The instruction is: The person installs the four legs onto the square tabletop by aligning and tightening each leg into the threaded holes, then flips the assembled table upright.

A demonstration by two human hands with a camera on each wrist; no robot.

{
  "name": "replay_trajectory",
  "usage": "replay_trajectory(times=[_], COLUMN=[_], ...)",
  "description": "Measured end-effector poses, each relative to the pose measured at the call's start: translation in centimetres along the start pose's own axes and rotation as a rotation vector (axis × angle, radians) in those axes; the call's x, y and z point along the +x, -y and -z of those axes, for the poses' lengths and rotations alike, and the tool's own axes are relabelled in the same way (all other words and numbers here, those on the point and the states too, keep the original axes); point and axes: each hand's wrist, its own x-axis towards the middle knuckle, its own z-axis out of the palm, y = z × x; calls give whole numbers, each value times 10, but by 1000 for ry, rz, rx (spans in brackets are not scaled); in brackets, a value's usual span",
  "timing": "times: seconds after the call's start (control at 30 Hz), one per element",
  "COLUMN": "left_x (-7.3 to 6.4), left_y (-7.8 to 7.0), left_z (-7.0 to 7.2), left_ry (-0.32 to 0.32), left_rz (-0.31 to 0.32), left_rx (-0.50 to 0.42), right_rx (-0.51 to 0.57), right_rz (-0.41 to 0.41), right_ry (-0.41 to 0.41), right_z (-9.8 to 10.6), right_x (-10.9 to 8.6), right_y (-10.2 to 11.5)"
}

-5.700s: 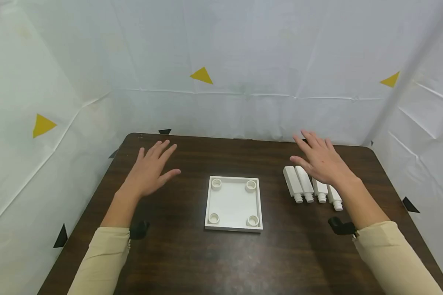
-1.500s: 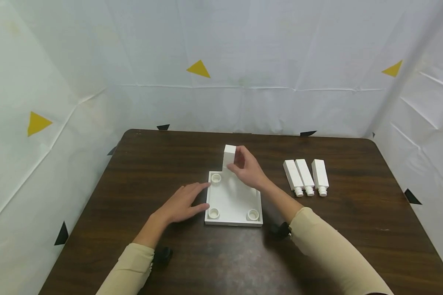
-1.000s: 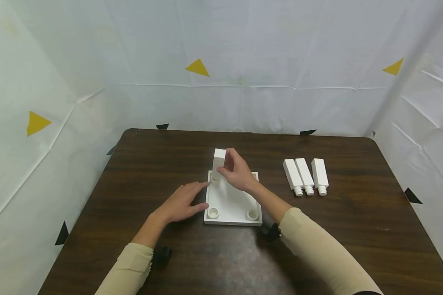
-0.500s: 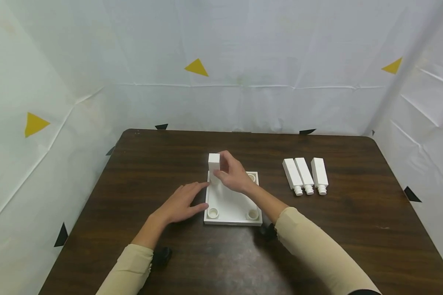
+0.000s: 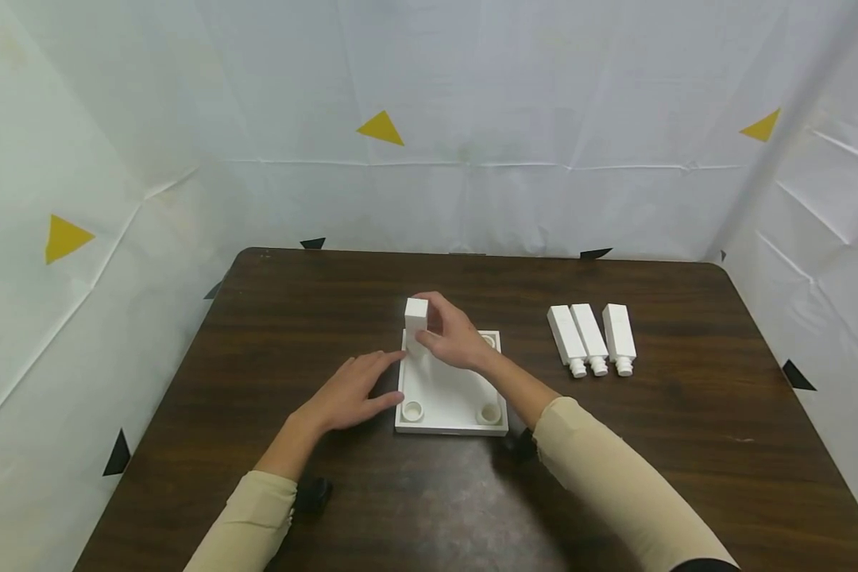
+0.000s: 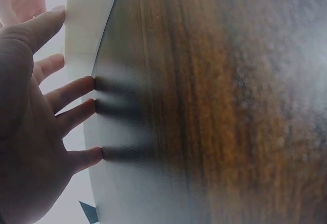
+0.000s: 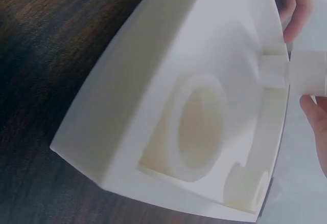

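Note:
A white square tabletop (image 5: 452, 397) with raised edges and round corner sockets lies on the dark table. My right hand (image 5: 456, 338) pinches a white table leg (image 5: 415, 316) between thumb and fingers. That leg stands upright at the far-left socket; in the right wrist view its lower end meets the socket (image 7: 273, 71). My left hand (image 5: 349, 393) has its fingers spread, with forefinger and thumb tips against the tabletop's left edge. In the left wrist view the left fingers (image 6: 74, 91) touch the table and the tabletop's edge. The near-left socket (image 5: 412, 411) and near-right socket (image 5: 489, 413) hold nothing.
Three more white legs with threaded ends lie on the right of the table, one leg (image 5: 620, 338) slightly apart from the others. White sheeting (image 5: 472, 95) with yellow and black triangles surrounds the table (image 5: 672, 461) at the back and sides.
My right hand took the rightmost leg from the row, carried it left and lowered it to the far-left socket. My left hand came in to the tabletop's left edge and stays there.

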Motion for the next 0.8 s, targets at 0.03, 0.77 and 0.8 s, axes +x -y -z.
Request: replay_trajectory(times=[0.03,0.77,0.8], left_x=[0,1,1], left_y=[0,1,1], left_z=[0,-1,-1], left_ry=[0,15,14], left_rz=[0,10,8], left_rx=[0,-1,-4], right_rx=[-3,82,81], right_rz=[-5,-2,4], right_ry=[6,190,192], right_z=[1,11,12], right_x=[0,10,10], right_y=[1,7,6])
